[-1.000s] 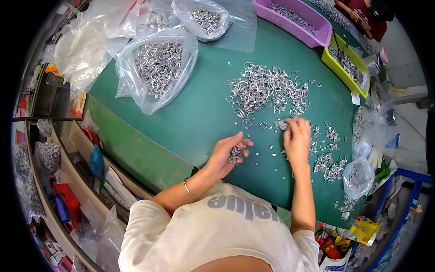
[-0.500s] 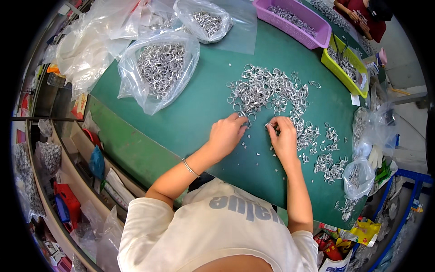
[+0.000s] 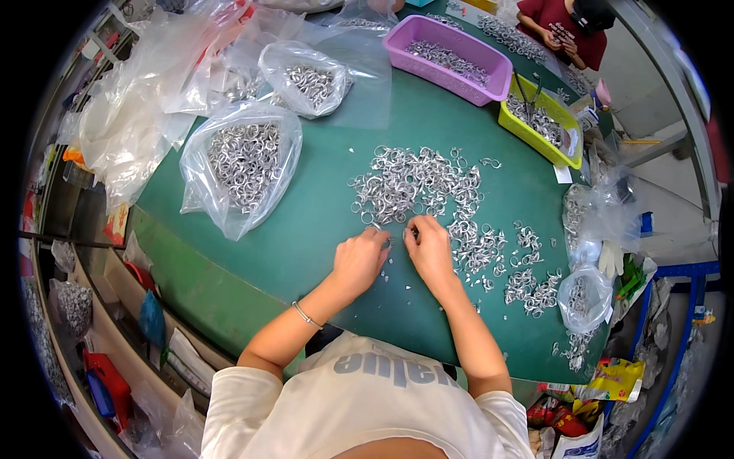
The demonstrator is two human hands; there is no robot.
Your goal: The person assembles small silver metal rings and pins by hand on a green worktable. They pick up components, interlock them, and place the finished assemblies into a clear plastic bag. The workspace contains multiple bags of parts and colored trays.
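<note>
A loose pile of small silver metal rings (image 3: 409, 180) lies on the green tabletop, trailing off toward the right. At its near edge my left hand (image 3: 359, 262) has thumb and fingers pinched on a silver ring (image 3: 375, 226). Close beside it, my right hand (image 3: 430, 252) is closed, its thumb and forefinger pinching something small that the fingers mostly hide. A narrow gap separates the two hands. Tiny silver bits (image 3: 388, 262) are scattered on the table just below them.
Clear plastic bags of rings (image 3: 245, 164) stand at the left and back. A purple basket (image 3: 447, 76) and a yellow-green basket (image 3: 539, 126) hold more at the back right. Smaller heaps (image 3: 531, 292) lie at right. A co-worker (image 3: 562, 30) handles pieces at the far right.
The whole view has shifted, so the table appears lower and farther left. My right hand has moved left, closer to my left hand and to the pile's near edge.
</note>
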